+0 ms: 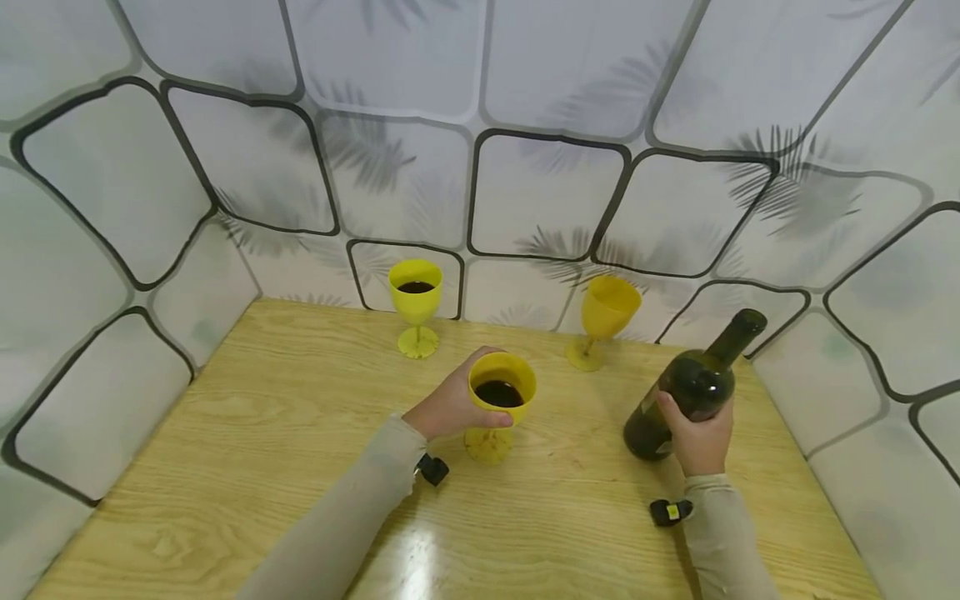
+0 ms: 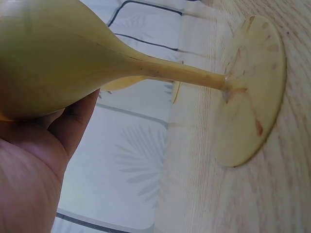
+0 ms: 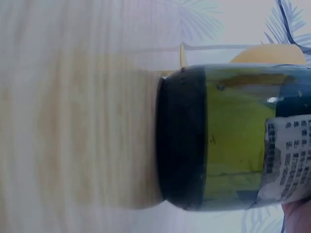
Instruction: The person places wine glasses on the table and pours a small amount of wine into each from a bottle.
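My left hand (image 1: 457,404) grips the bowl of a yellow goblet (image 1: 522,392) with dark liquid inside. In the left wrist view, the stem and reddish-stained foot of this goblet (image 2: 250,92) show close against the tabletop. On the right, my right hand (image 1: 703,437) is wrapped around the body of a dark green wine bottle (image 1: 686,383), its neck pointing up and to the right. The bottle's base and a torn white label (image 3: 289,160) fill much of the right wrist view; whether the base touches the table I cannot tell.
A second yellow goblet (image 1: 417,304) holding dark liquid stands at the back, near the wall (image 1: 397,175). To its right, an orange-yellow goblet (image 1: 609,308) stands behind the bottle, its contents not visible. Patterned walls border the wooden table (image 1: 525,525) at the back and sides.
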Motion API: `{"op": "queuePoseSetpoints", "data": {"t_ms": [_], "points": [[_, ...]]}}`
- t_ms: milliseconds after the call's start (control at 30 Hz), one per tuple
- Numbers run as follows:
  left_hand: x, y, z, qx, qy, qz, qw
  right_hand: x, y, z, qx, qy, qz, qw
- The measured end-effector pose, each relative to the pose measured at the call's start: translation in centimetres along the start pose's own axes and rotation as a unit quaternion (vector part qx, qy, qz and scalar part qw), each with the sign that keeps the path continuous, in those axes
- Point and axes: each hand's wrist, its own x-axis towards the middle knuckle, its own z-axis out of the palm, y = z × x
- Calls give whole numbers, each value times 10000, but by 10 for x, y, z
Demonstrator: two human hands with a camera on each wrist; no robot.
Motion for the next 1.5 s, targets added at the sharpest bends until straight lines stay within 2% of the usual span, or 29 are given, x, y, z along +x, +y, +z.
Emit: {"op": "queuePoseSetpoints", "data": {"t_ms": [367, 567, 767, 933, 1167, 1333, 1500], "points": [[1, -1, 1, -182, -10, 91, 9998, 6, 6, -10, 692, -347, 295, 9966], [0, 0, 1, -153, -18, 89, 9998, 4, 6, -11, 850, -400, 401, 9948], [-1, 0, 1, 8, 61, 52, 10000, 5, 5, -12, 841, -525, 475, 9939], [-2, -1, 2, -55, 132, -12, 9999, 6, 4, -12, 820, -558, 596, 9933], [-1, 1, 1, -123, 4, -24, 9999, 5, 5, -12, 759, -545, 724, 9930], [-1, 4, -1, 24, -54, 16, 10000, 5, 5, -13, 739, -558, 714, 9931], [-4, 3, 2, 289, 197, -35, 9994, 5, 8, -14, 540, -524, 803, 9939]]}}
